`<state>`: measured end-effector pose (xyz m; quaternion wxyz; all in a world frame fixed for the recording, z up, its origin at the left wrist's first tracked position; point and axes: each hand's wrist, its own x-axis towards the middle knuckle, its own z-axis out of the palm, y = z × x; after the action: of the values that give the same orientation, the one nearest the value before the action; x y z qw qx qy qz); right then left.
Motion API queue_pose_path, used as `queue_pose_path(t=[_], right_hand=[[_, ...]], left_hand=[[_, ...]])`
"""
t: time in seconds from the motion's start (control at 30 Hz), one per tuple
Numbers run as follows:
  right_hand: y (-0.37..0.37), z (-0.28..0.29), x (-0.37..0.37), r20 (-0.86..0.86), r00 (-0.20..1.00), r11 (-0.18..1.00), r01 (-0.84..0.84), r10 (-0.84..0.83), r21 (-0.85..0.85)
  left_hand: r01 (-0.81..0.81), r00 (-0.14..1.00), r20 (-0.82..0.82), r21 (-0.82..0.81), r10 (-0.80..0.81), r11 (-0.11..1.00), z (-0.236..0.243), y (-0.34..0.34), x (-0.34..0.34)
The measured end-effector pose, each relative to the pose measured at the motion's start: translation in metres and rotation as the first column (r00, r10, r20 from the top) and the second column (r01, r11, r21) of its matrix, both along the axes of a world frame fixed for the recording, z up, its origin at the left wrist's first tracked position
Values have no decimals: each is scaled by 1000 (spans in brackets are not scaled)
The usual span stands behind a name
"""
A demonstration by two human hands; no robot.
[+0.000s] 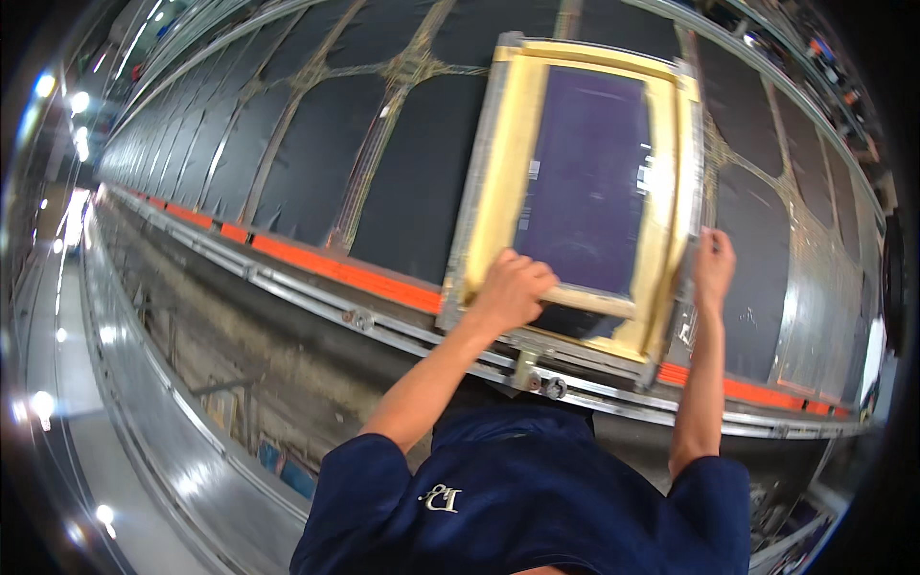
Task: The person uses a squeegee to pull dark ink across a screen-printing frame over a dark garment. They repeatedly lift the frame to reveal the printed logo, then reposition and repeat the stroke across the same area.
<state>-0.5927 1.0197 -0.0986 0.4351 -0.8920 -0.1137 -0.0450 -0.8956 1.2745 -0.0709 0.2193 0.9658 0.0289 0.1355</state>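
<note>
A yellow-bordered screen frame (665,125) with a purple mesh panel (585,172) and metal side bars lies on the long printing table. Across the near end of the purple panel runs a pale squeegee bar (599,305). My left hand (508,292) has its fingers curled over this bar's left end, at the lower left of the mesh. My right hand (714,264) is closed at the metal bar on the frame's right side; what its fingertips hold is too small to make out. A clamp fitting (532,374) sits on the rail below the frame.
The table (412,192) carries rows of dark panels stretching left and right. An orange strip (345,273) and a metal rail (297,297) run along its near edge. A steel ledge (163,402) runs along the lower left, beside a gap showing the floor (220,326).
</note>
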Motion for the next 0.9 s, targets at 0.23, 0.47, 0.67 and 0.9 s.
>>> queue_pose_path(t=[0.23,0.47,0.67,0.9], right_hand=[[198,-38,-134,-62,998,976,21,-8,218],[239,-29,-169,-179,983,982,71,-39,176],[249,-42,-173,-210,974,993,96,-81,63],[245,-32,-166,-353,932,968,-17,-75,-249]], left_hand=[[-10,996,-91,106,20,994,6,171,-97],[44,997,-63,133,-36,990,9,213,-151],[133,988,-100,126,-121,983,-12,200,-205],[128,989,-90,115,-118,985,-18,226,-164]])
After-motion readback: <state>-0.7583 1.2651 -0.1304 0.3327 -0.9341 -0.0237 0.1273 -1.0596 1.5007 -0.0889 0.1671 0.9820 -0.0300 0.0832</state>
